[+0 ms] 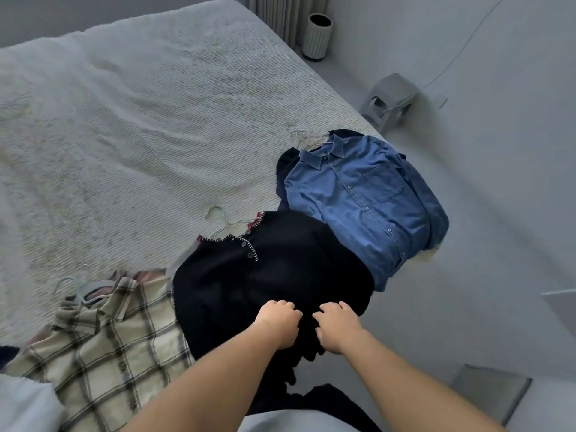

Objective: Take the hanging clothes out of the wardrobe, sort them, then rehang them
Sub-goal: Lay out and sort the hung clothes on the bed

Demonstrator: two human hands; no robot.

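A: Three piles lie along the near edge of the bed (124,120), each on hangers: a cream plaid shirt (106,344) nearest the left, a black cardigan with white stitched trim (265,275) in the middle, and a blue denim shirt (364,201) to the right, on top of something dark.

B: And the hands?

A: Both sit on the lower part of the cardigan, close together. The left hand (279,322) has its fingers curled into the knit, apparently bunching it; the right hand (335,325) is curled the same way, pinching the fabric just beside it.

B: So the sorting looks under way, and this pile is being handled.

A: That's my reading. To do it well, I'd gather the hem evenly with both hands so the cardigan stays on its metal hanger (218,224), whose hook points up the bed. Pulling only from below could slide the knit off the shoulders.

B: Anything to avoid?

A: The hem hangs over the bed's edge, and the denim shirt touches the cardigan's right side, so a lift should go straight up to leave it undisturbed.
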